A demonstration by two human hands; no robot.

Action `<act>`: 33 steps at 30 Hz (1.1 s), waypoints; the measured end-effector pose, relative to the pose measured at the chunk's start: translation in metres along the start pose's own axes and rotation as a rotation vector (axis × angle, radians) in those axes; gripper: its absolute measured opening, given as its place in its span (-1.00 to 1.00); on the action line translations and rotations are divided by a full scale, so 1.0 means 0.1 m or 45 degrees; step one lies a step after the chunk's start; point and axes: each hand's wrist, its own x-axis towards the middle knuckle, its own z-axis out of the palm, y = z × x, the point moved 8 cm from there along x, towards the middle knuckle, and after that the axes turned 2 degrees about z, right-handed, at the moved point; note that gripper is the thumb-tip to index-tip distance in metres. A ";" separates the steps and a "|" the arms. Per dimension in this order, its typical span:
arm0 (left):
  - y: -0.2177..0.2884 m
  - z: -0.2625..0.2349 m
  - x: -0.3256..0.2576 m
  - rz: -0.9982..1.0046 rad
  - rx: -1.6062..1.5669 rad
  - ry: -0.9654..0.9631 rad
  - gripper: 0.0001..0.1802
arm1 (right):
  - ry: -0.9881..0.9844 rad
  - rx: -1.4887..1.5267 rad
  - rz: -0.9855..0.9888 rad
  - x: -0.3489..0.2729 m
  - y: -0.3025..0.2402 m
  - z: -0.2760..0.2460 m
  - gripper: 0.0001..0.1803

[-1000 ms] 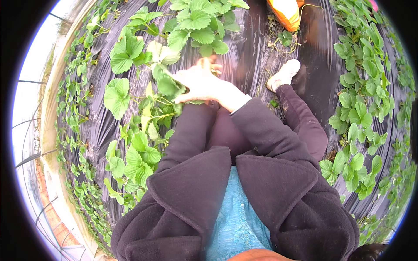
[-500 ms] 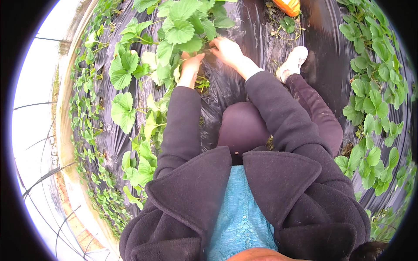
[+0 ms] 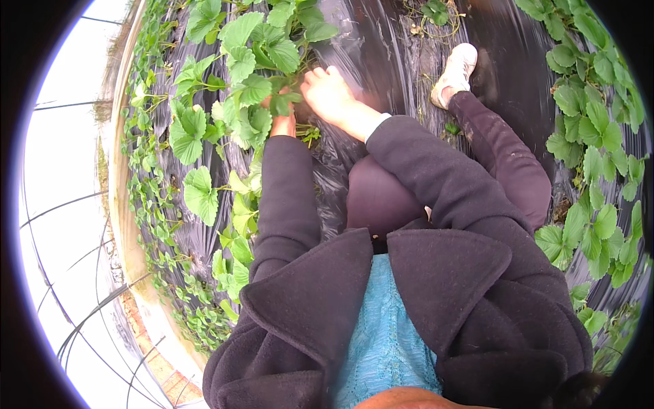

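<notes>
Reaching into the broad-leaved green strawberry plant point(image 3: 262, 82) on black plastic mulch sheeting point(image 3: 381, 54): right hand point(image 3: 330, 92) nearer, fingers curled among stems; left hand point(image 3: 283, 123) leaf-hidden, grip unclear.

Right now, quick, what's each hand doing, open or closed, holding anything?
Left hand: mostly hidden under the strawberry plant leaves; grip cannot be told.
Right hand: fingers curled into the same leaves; whether it holds anything cannot be told.

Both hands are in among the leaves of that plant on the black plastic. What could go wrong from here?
1. The left hand is mostly hidden under the strawberry leaves, so it could snap a stem unseen.
2. The right hand presses near the black plastic mulch; a hard tug might tear it.
3. The white shoe rests on slick film and may slip.
</notes>
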 end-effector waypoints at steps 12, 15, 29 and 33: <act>0.18 -0.12 0.24 0.154 0.083 0.085 -0.91 | -0.866 0.869 0.727 0.01 -0.18 0.83 -0.62; 0.11 -0.28 0.32 0.082 0.029 0.098 -0.86 | -0.931 0.885 0.702 0.04 -0.33 0.89 -0.62; 0.05 -0.50 0.35 -0.184 -0.097 0.132 -0.96 | -0.707 0.863 0.636 -0.05 -0.17 0.79 -0.55; 0.24 -0.39 0.15 -0.048 0.030 0.225 -0.91 | -0.836 0.877 0.763 -0.03 -0.19 0.90 -0.50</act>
